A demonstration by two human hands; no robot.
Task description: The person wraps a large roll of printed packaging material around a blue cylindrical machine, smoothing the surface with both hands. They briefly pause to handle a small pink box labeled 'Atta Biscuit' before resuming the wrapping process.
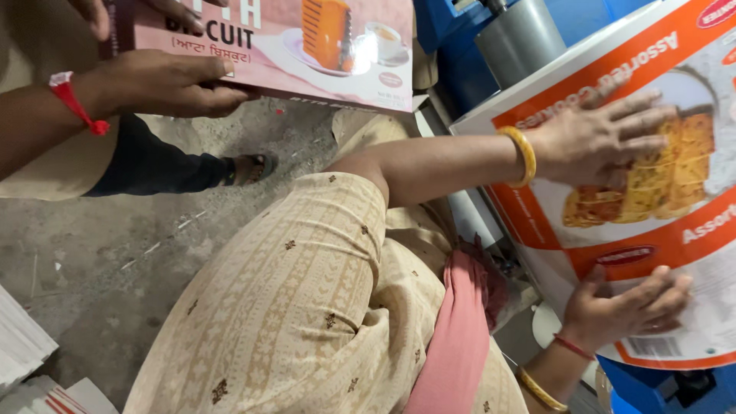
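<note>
Glowing under soft, even indoor light — glare washing out the glossy pink box [307,54] near its cup picture; blurring slightly at the frame edges, bending there with wide-angle distortion — shadows staying faint.

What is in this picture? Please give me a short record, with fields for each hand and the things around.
left hand: open, flat on the orange and white cookie carton
right hand: open, pressed flat on the same carton, lower down
wrist: yellow bangle
co-worker's hands: holding a pink biscuit box
floor: grey concrete
</note>
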